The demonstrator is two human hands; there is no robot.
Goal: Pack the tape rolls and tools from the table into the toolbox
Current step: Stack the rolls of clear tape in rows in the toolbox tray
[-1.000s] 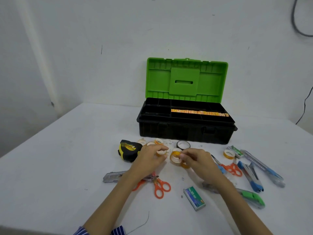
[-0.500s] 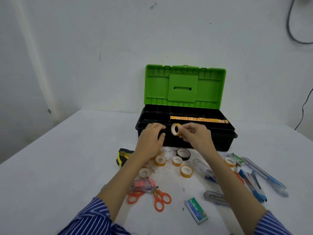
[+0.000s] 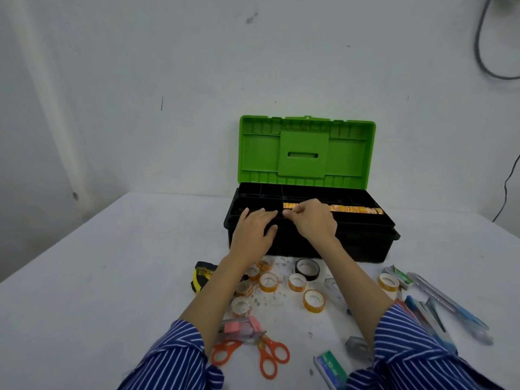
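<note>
The black toolbox [image 3: 365,246] stands open at the back of the table, its green lid [image 3: 306,150] upright. A row of orange tape rolls [image 3: 354,209] lies in its long tray slot. My right hand [image 3: 312,220] is over the tray, its fingertips pinching a small orange tape roll [image 3: 286,213] at the left end of that row. My left hand [image 3: 253,229] lies with straight fingers over the front left compartment, holding nothing that I can see. Several loose tape rolls [image 3: 268,282] and a black tape roll [image 3: 307,268] lie in front of the box.
On the table near me are a black and yellow tape measure [image 3: 202,275], orange scissors [image 3: 270,353], a pink clear stapler [image 3: 239,327], a staple box [image 3: 332,370] and utility knives [image 3: 450,308] at the right. A wall stands behind the box.
Both hands rose from the loose rolls on the table to the toolbox. The right hand carried an orange roll forward and lowered it to the tray's row.
</note>
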